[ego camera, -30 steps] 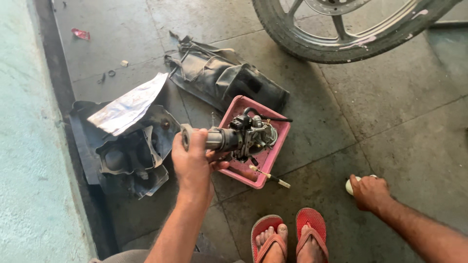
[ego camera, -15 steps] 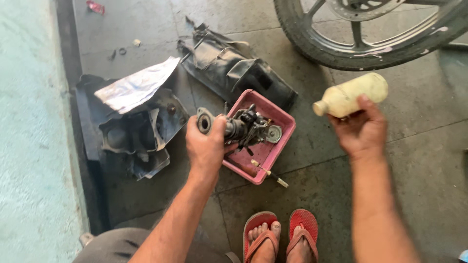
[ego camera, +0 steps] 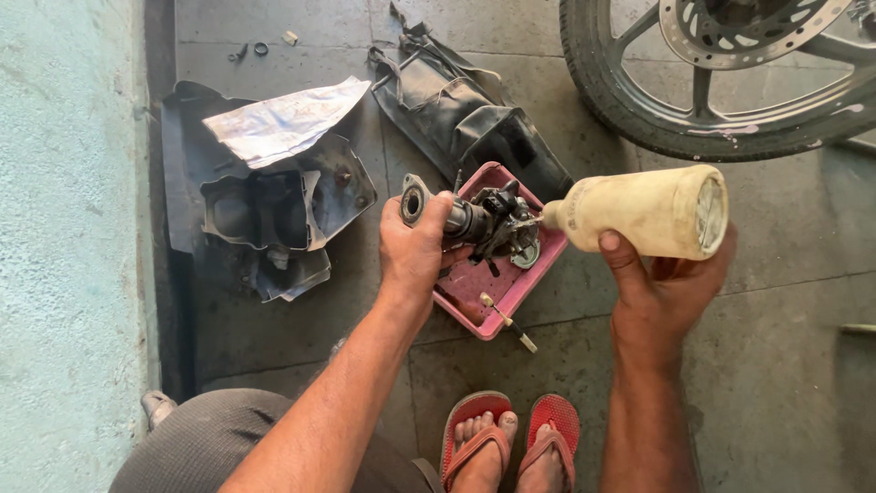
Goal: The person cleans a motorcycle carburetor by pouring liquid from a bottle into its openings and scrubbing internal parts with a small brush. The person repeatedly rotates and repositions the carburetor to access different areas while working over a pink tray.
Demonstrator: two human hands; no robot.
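The fingers of the left hand (ego camera: 415, 251) are wrapped tight around a greasy metal carburettor (ego camera: 479, 219), the thumb pressed along its near side, so that the round flanged mouth of the part sticks out just past the knuckles on the far side and the tangle of levers and screws juts out from the fingertips toward the other hand. The right hand (ego camera: 666, 278) cups a grimy cream plastic bottle (ego camera: 643, 212) from below — thumb hooked up over its near side, the other fingers curled under and mostly hidden, so how far they close I cannot tell — and the bottle lies on its side with its narrow nozzle pointing straight at the carburettor, the tip just beside the part's body. Directly beneath both sets of fingers sits a pink plastic tray (ego camera: 484, 288) on the concrete floor, with a small screwdriver (ego camera: 507, 322) leaning over its near rim. Beyond the left knuckles lie black plastic housings (ego camera: 265, 210), a crumpled silvery sheet (ego camera: 283, 119) spread over them, and farther out, past the tray, a black bag-like cover (ego camera: 465, 110). Above the bottle hand — well apart from it — stands a motorcycle wheel (ego camera: 721, 82) with its brake disc. Near the wrists, the person's feet rest in red flip-flops (ego camera: 511, 438).
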